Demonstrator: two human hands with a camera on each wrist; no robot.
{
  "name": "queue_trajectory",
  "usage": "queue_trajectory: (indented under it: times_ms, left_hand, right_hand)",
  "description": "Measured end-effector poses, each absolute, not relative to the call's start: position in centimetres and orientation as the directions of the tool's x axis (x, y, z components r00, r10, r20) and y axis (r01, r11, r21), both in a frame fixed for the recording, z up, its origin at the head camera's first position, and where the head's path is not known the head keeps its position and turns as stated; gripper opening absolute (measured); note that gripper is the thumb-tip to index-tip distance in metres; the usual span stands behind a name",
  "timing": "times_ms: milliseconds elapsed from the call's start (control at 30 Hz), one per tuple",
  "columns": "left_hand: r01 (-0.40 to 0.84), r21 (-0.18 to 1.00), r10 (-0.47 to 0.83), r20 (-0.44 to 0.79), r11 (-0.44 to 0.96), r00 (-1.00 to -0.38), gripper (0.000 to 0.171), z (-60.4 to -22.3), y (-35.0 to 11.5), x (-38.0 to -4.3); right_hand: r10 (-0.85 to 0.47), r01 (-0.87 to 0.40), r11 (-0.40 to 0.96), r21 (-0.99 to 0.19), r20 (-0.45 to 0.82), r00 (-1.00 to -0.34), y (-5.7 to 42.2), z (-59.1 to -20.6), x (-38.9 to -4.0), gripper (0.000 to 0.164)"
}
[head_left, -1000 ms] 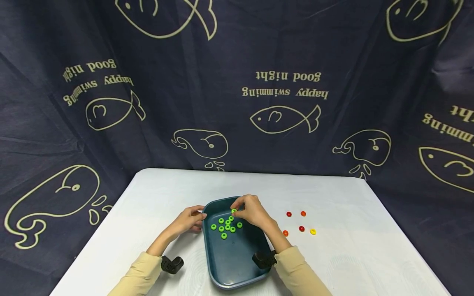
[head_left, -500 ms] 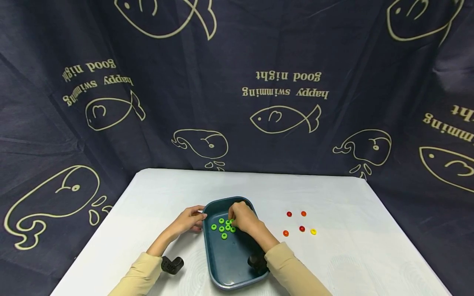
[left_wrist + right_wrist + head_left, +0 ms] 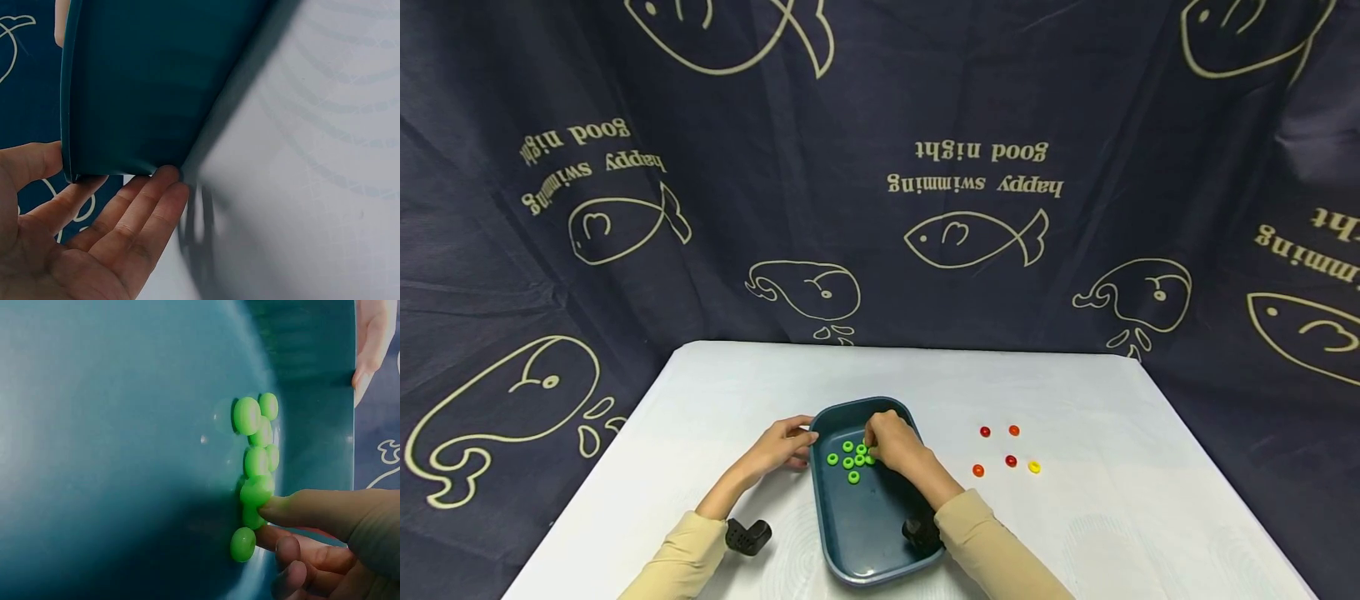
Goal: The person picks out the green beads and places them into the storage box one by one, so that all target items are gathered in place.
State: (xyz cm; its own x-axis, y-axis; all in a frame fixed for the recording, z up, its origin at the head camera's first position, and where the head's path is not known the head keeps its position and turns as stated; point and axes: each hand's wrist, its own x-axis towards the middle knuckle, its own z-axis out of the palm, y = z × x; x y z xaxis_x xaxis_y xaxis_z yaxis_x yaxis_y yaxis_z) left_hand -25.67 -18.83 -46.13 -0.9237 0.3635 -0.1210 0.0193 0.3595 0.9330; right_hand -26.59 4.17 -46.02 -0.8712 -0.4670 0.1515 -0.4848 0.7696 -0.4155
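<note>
My left hand [image 3: 777, 447] holds the dark teal tray [image 3: 872, 533] at its far left side. In the left wrist view its thumb is at the tray's rim [image 3: 66, 112], with fingers against the outer wall. My right hand [image 3: 891, 439] is down inside the far end of the tray. Its thumb and index finger pinch a green ring-shaped bead [image 3: 253, 516] in the right wrist view. Several more green beads [image 3: 247, 416] lie close together on the tray floor, one loose green bead [image 3: 243, 544] just beside the fingertips. The right hand hides part of the group in the head view.
On the white table [image 3: 1097, 500] right of the tray lie dark red beads [image 3: 1011, 461], orange beads [image 3: 978, 471] and a yellow bead [image 3: 1034, 467]. A dark curtain [image 3: 820, 167] with fish and whale drawings hangs behind the table.
My right hand has gone from the tray's far right side, holding a green bead, down and slightly left among the other green beads. My left hand stays on the rim.
</note>
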Motion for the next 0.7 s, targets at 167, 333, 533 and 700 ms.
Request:
queue_trajectory:
  times_ms: [167,333,533,700]
  left_hand:
    - [0.020,0.939,0.372,-0.116,0.343,-0.921,0.048,-45.9,-18.9,-25.4]
    - [0.028,0.938,0.370,-0.109,0.347,-0.923,0.048,-45.9,-18.9,-25.4]
    - [0.094,0.883,0.340,-0.078,0.460,-0.937,0.044,-46.1,-18.8,-25.7]
    - [0.196,0.772,0.331,-0.019,0.604,-0.944,0.038,-45.7,-18.6,-25.7]
  right_hand:
    - [-0.465,-0.487,0.773,-0.407,0.159,-0.871,4.1,-46.2,-26.5,0.008]
    - [-0.473,-0.501,0.756,-0.421,0.176,-0.863,4.2,-46.1,-26.4,0.009]
    - [-0.502,-0.535,0.683,-0.496,0.212,-0.838,4.7,-44.8,-26.3,0.007]
    - [-0.495,-0.541,0.651,-0.532,0.244,-0.834,5.9,-42.6,-26.0,0.010]
